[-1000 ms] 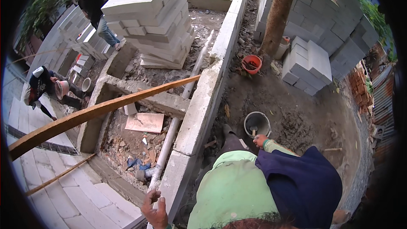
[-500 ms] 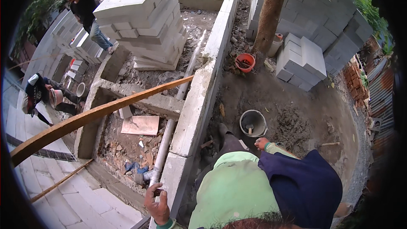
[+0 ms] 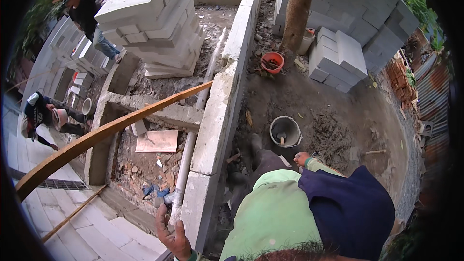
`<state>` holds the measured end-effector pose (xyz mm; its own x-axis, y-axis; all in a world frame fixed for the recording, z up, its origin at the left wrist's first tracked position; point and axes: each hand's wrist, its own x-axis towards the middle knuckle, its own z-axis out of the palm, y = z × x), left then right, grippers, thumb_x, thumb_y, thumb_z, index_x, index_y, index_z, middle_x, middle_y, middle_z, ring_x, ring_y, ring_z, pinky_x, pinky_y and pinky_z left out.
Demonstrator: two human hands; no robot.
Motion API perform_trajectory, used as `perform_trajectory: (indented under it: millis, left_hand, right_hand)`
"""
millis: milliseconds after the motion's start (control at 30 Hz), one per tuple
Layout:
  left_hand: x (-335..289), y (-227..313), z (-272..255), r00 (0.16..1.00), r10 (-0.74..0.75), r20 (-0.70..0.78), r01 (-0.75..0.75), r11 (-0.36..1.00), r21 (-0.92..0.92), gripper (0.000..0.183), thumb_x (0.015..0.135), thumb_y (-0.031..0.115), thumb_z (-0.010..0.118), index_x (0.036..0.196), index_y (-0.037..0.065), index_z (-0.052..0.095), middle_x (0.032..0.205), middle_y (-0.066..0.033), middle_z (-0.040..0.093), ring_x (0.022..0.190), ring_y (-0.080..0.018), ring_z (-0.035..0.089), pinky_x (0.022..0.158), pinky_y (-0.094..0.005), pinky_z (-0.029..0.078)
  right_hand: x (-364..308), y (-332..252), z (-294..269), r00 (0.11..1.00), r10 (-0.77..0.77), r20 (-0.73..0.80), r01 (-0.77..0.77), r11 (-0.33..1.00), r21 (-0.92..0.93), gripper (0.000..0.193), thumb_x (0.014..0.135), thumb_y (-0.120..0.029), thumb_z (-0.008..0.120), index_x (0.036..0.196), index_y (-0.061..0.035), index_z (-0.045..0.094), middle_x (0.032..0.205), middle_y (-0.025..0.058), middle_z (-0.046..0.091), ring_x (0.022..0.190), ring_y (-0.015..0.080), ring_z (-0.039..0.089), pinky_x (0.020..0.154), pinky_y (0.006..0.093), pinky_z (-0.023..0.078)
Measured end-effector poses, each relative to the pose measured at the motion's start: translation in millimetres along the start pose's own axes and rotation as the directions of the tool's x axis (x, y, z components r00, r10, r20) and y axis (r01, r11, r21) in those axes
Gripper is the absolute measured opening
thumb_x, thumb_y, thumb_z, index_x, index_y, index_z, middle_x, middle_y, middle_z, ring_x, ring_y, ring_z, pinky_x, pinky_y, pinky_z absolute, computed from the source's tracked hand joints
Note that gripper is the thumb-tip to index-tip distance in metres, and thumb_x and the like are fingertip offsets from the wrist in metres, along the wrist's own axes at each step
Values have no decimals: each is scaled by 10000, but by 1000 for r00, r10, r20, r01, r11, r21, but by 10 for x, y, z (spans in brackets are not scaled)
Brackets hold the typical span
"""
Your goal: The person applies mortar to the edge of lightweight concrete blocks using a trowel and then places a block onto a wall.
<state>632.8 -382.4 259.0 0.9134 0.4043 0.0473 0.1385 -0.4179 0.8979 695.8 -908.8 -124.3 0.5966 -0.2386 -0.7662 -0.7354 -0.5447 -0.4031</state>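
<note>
My left hand (image 3: 173,236) is raised at the lower edge beside the concrete wall (image 3: 205,152), empty, with its fingers apart. Closest to it are the wall top and a grey pipe (image 3: 185,169). My right hand (image 3: 302,158) is in front of me, fingers curled closed; what they hold, if anything, is hidden. A short pale strip (image 3: 285,161) shows just left of that hand, and I cannot tell whether they touch. Just beyond, a bucket (image 3: 296,140) stands on the ground with a trowel (image 3: 281,137) inside, its handle towards me.
Wet mortar (image 3: 331,133) lies right of the bucket. Further off are an orange bucket (image 3: 272,63), a tree trunk (image 3: 297,12) and stacked pale blocks (image 3: 338,60). Left of the wall, a wooden beam (image 3: 121,124) slants across trenches. A co-worker (image 3: 41,113) bends there; others stand by blocks.
My left hand has gone from curled fingers to spread ones. My right hand has shifted slightly up and right. The whole view has moved a little, so the surroundings sit further left.
</note>
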Motion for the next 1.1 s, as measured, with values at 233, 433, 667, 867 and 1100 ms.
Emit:
perform_trajectory:
  millis: [233,433,667,867,1100]
  left_hand:
    - [-92,-131,225,965,-78,250,-27,919,392,550,799,152,689,1286,-42,522,1242,-199,579,1126,-313,566,949,-407,440]
    - [-371,-98,758,976,121,180,-153,973,175,557,897,243,610,1363,-15,445,1337,-191,522,1164,-287,557,988,-398,427]
    - [-1128,-1883,2721,899,-374,226,345,925,158,516,788,139,685,1266,-7,556,1058,-118,657,946,-200,629,876,-317,486]
    - [-1793,-2591,3258,768,-579,274,400,768,501,485,849,266,667,1248,10,568,1199,-169,616,1120,-296,574,972,-366,442]
    - [-1594,-3067,4155,849,-461,256,297,819,490,448,806,170,664,1199,-25,573,1240,-218,574,1199,-385,493,1047,-432,353]
  right_hand:
    - [-34,-196,-278,998,49,30,-47,997,-55,379,854,-284,659,1146,-42,656,930,113,712,764,231,697,657,385,555]
    - [717,50,-429,987,-158,26,160,975,-156,361,839,-291,649,1113,-57,673,928,162,700,755,260,696,748,381,542]
    - [2278,688,-130,982,-174,68,178,983,-48,382,861,-309,620,1140,-52,663,1131,196,657,1086,357,609,958,417,460]
    - [2612,1519,-391,991,-43,124,32,995,90,326,844,-209,649,1120,-37,665,915,102,709,769,202,696,664,347,550]
    - [3059,1550,-420,993,-101,-59,90,982,-164,408,861,-272,627,1159,7,632,1026,204,675,949,326,655,809,416,516]
